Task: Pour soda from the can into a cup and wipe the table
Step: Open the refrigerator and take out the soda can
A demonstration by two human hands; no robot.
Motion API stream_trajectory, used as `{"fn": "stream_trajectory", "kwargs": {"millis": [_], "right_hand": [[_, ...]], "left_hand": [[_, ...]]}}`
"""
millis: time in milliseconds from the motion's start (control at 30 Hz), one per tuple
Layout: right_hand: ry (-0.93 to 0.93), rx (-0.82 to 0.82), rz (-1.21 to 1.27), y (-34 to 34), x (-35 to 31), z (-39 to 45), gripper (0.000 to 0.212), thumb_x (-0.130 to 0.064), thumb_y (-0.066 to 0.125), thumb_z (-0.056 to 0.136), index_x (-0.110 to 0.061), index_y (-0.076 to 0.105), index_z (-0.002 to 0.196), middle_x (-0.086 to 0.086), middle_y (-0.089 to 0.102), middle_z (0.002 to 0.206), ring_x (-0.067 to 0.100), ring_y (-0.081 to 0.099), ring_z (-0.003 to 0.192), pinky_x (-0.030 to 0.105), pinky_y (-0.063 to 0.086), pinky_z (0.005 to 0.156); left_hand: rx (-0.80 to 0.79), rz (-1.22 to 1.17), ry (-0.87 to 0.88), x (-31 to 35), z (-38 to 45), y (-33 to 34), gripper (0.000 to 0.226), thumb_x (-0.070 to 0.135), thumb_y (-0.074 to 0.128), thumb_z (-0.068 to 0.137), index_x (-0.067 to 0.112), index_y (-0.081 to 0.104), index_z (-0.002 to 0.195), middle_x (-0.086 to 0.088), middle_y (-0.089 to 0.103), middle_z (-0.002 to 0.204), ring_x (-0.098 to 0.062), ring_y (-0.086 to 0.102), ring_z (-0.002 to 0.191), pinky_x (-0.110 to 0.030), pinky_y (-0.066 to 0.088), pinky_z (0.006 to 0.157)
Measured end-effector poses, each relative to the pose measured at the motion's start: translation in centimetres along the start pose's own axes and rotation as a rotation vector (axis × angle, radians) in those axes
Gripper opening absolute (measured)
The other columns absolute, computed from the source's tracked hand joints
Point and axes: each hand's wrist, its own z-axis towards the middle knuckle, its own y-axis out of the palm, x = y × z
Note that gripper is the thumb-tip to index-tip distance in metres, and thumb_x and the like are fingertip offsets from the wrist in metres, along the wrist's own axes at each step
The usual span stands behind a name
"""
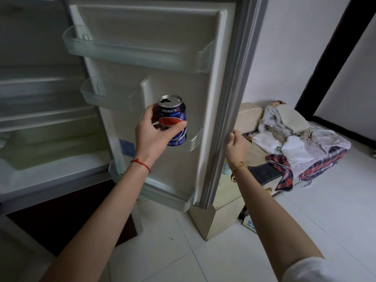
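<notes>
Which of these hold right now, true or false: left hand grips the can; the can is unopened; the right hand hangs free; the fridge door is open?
1. The left hand grips the can. True.
2. The can is unopened. False: its top shows an open mouth.
3. The right hand hangs free. False: it holds the edge of the fridge door.
4. The fridge door is open. True.

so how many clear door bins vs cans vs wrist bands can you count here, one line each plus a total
Clear door bins: 3, namely the top bin, the middle bin and the lower bin
Soda can: 1, the blue can, held in the left hand
Wrist bands: 2, the red string and the gold bangle
Total: 6
</notes>
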Motion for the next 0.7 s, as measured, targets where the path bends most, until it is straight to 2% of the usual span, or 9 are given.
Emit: {"fn": "stream_trajectory", "kwargs": {"millis": [133, 267, 400, 500, 567, 700], "right_hand": [[-0.036, 0.026, -0.032, -0.3, -0.6, -2.2, 0.022, -0.013, 0.035, 0.101, -0.011, 0.043, 0.081, -0.005, 0.041, 0.065, 0.009, 0.037, 0.058, 0.027, 0.029, 0.054], [-0.068, 0.048, -0.046, -0.5, -1.0, -4.6, 0.021, -0.014, 0.035, 0.101, -0.015, 0.041, 0.080, -0.005, 0.042, 0.062, 0.013, 0.038, 0.056, 0.029, 0.026, 0.053], [-0.118, 0.063, -0.045, -0.3, -1.2, -7.0, 0.020, -0.019, 0.034, 0.099, -0.013, 0.049, 0.088, 0.004, 0.054, 0.073, 0.023, 0.049, 0.066, 0.033, 0.037, 0.063], [-0.170, 0.080, -0.076, -0.1, -1.5, -9.0, 0.028, -0.026, 0.030, 0.096, -0.010, 0.051, 0.090, 0.007, 0.055, 0.075, 0.027, 0.052, 0.070, 0.040, 0.044, 0.064], [-0.190, 0.086, -0.079, -0.2, -2.0, -10.7, 0.033, -0.030, 0.028, 0.095, -0.010, 0.054, 0.095, 0.007, 0.057, 0.077, 0.025, 0.053, 0.071, 0.037, 0.044, 0.064], [-0.237, 0.114, -0.077, -0.5, -3.5, -14.3, 0.034, -0.027, 0.032, 0.097, -0.007, 0.058, 0.101, 0.005, 0.057, 0.077, 0.021, 0.051, 0.070, 0.028, 0.034, 0.065]], "left_hand": [[0.025, -0.007, -0.008, 0.4, -2.1, -1.5, 0.065, 0.024, 0.089, 0.067, 0.022, 0.059, 0.124, 0.007, 0.067, 0.117, -0.004, 0.064, 0.105, -0.016, 0.053, 0.085], [0.045, -0.052, -0.033, 0.9, -3.9, -3.3, 0.063, 0.024, 0.089, 0.067, 0.021, 0.061, 0.124, 0.006, 0.069, 0.115, -0.008, 0.065, 0.107, -0.019, 0.054, 0.086], [0.063, -0.059, -0.034, 1.5, -5.8, -5.3, 0.065, 0.027, 0.089, 0.065, 0.022, 0.062, 0.124, 0.006, 0.070, 0.115, -0.009, 0.066, 0.106, -0.025, 0.055, 0.088], [0.073, -0.068, -0.044, 1.7, -7.0, -7.0, 0.065, 0.025, 0.090, 0.065, 0.022, 0.062, 0.124, 0.005, 0.070, 0.115, -0.009, 0.066, 0.106, -0.024, 0.055, 0.088], [0.071, -0.068, -0.049, 1.9, -8.0, -8.1, 0.067, 0.025, 0.090, 0.065, 0.022, 0.061, 0.125, 0.005, 0.070, 0.116, -0.009, 0.066, 0.106, -0.024, 0.055, 0.088], [0.064, -0.055, -0.056, 2.4, -10.0, -10.6, 0.064, 0.021, 0.089, 0.066, 0.019, 0.061, 0.125, 0.005, 0.070, 0.114, -0.007, 0.066, 0.104, -0.021, 0.054, 0.085]]}}
